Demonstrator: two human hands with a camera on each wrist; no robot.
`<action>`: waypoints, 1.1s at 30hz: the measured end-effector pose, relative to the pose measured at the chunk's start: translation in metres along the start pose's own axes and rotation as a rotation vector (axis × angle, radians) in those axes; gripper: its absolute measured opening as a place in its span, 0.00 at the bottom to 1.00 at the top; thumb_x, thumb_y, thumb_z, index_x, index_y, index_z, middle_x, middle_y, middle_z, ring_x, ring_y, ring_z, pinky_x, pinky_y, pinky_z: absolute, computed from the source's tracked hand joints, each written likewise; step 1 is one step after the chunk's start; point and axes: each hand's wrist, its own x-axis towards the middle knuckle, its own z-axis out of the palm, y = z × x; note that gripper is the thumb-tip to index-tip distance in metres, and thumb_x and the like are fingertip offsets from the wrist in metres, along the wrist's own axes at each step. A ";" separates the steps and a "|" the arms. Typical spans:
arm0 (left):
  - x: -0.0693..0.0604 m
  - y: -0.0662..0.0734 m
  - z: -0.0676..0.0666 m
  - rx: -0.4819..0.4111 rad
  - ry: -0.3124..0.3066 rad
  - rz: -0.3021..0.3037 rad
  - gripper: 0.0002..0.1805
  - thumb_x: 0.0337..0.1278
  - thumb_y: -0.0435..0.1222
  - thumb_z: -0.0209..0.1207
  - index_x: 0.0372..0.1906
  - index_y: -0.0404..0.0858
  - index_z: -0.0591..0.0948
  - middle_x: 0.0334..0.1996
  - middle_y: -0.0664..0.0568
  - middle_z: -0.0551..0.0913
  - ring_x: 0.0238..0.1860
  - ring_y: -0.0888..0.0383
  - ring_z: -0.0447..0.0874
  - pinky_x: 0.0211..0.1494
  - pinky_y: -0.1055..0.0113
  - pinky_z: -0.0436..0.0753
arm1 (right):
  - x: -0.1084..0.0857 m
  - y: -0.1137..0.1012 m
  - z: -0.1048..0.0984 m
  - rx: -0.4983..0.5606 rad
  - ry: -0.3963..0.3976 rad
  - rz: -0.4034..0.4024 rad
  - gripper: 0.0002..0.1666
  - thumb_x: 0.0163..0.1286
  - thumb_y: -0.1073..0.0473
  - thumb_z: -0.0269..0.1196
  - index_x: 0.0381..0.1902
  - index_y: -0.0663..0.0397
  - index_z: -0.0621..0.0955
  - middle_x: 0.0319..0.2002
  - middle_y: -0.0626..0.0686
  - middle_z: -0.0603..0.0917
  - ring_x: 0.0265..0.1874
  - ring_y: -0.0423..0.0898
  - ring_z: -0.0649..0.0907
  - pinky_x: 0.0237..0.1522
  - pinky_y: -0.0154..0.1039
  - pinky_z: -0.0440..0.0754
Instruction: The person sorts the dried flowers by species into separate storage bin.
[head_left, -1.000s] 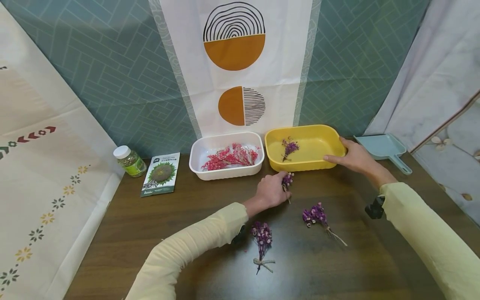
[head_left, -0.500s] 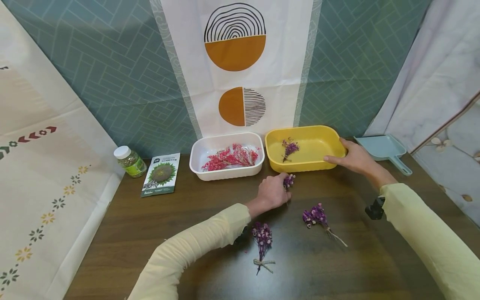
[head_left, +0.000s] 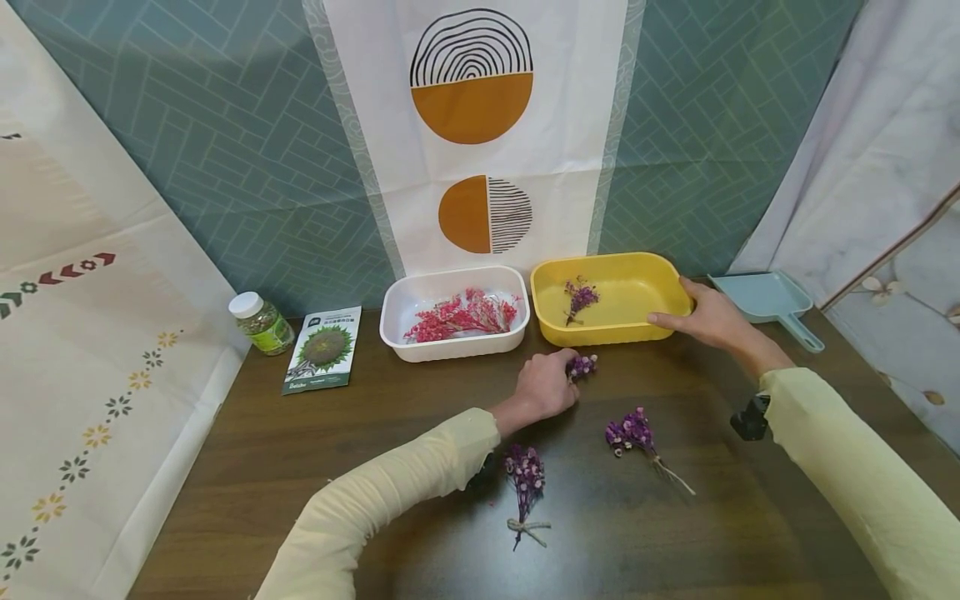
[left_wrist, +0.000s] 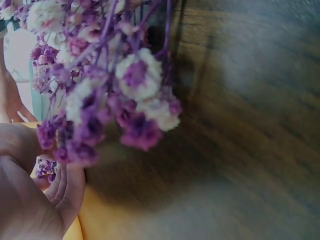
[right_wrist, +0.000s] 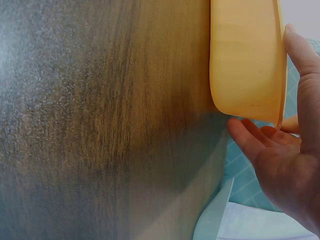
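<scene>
My left hand (head_left: 546,385) pinches a small bunch of purple dried flowers (head_left: 583,367) low over the table, just in front of the yellow plastic tray (head_left: 600,335). Its flower heads point right; the fingers hide its stems. With thumb and fingers, my right hand (head_left: 708,315) holds the right end of that tray, as the right hand (right_wrist: 285,165) shows in its wrist view. Another purple bunch (head_left: 581,297) lies inside the tray. Two more lie on the table: a twine-tied bunch (head_left: 527,475) beside my left forearm and a bunch (head_left: 633,432) further right.
A white tray (head_left: 454,353) with pink-red dried flowers (head_left: 461,317) stands left of the yellow one. Further left are a seed packet (head_left: 322,350) and a white-capped jar (head_left: 261,322). A light blue dustpan (head_left: 767,298) lies at the right. Patterned cloth (head_left: 483,150) hangs behind.
The bunch in my left hand has turned, its flower heads swinging right and its stem ends going out of sight. My right hand stays on the yellow tray.
</scene>
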 end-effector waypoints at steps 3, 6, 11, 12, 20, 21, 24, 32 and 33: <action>-0.001 -0.001 -0.001 -0.020 0.001 0.018 0.30 0.54 0.34 0.66 0.65 0.45 0.78 0.43 0.51 0.85 0.30 0.58 0.78 0.36 0.63 0.82 | 0.000 0.000 0.000 -0.004 -0.002 0.001 0.69 0.62 0.27 0.63 0.78 0.68 0.46 0.64 0.73 0.66 0.51 0.65 0.71 0.63 0.68 0.64; -0.002 -0.002 -0.002 -0.029 0.019 0.051 0.30 0.52 0.32 0.67 0.64 0.45 0.79 0.41 0.51 0.86 0.29 0.57 0.78 0.34 0.64 0.81 | 0.000 0.000 0.000 -0.001 -0.004 0.007 0.70 0.62 0.26 0.63 0.78 0.69 0.45 0.64 0.74 0.65 0.51 0.65 0.70 0.63 0.68 0.64; -0.005 -0.003 -0.005 -0.039 0.047 0.097 0.32 0.49 0.32 0.67 0.64 0.45 0.78 0.30 0.55 0.84 0.27 0.59 0.78 0.32 0.66 0.79 | 0.000 0.000 0.000 0.005 -0.005 0.015 0.71 0.61 0.25 0.63 0.78 0.68 0.44 0.66 0.74 0.64 0.52 0.65 0.70 0.63 0.67 0.64; -0.006 -0.004 -0.006 -0.044 0.050 0.104 0.32 0.49 0.31 0.67 0.64 0.45 0.78 0.28 0.56 0.83 0.26 0.60 0.77 0.32 0.67 0.79 | 0.000 0.000 0.000 0.003 -0.006 0.015 0.71 0.61 0.26 0.63 0.78 0.68 0.43 0.66 0.74 0.64 0.51 0.65 0.70 0.63 0.68 0.64; -0.009 -0.004 -0.012 -0.137 0.087 0.205 0.30 0.50 0.30 0.66 0.62 0.42 0.79 0.26 0.57 0.85 0.24 0.68 0.79 0.33 0.73 0.79 | 0.001 -0.001 0.000 -0.009 0.000 -0.003 0.67 0.64 0.29 0.64 0.77 0.72 0.47 0.62 0.75 0.67 0.49 0.65 0.71 0.61 0.68 0.66; -0.009 -0.004 -0.013 -0.148 0.090 0.217 0.29 0.50 0.30 0.66 0.62 0.41 0.79 0.26 0.58 0.86 0.24 0.68 0.80 0.33 0.73 0.79 | 0.001 -0.001 0.000 -0.011 0.003 -0.005 0.67 0.64 0.30 0.64 0.77 0.72 0.48 0.61 0.75 0.68 0.49 0.65 0.71 0.61 0.68 0.67; -0.008 -0.002 -0.019 -0.180 0.089 0.240 0.29 0.52 0.30 0.67 0.63 0.41 0.78 0.24 0.59 0.84 0.23 0.70 0.79 0.31 0.75 0.77 | 0.001 -0.001 0.000 -0.008 0.015 -0.011 0.65 0.64 0.30 0.64 0.76 0.73 0.51 0.58 0.73 0.71 0.47 0.63 0.72 0.59 0.67 0.69; 0.006 0.009 -0.039 -0.149 0.134 0.266 0.28 0.57 0.33 0.67 0.64 0.41 0.77 0.26 0.58 0.86 0.23 0.70 0.80 0.30 0.76 0.77 | 0.002 0.000 0.000 -0.014 0.020 -0.021 0.64 0.64 0.31 0.64 0.75 0.74 0.52 0.57 0.73 0.72 0.46 0.63 0.72 0.58 0.66 0.70; 0.009 0.011 -0.042 -0.144 0.139 0.262 0.28 0.57 0.33 0.67 0.65 0.41 0.77 0.26 0.57 0.86 0.23 0.69 0.80 0.29 0.75 0.77 | 0.002 0.000 0.000 -0.017 0.016 -0.019 0.65 0.64 0.30 0.64 0.76 0.74 0.51 0.58 0.74 0.70 0.47 0.64 0.72 0.59 0.67 0.69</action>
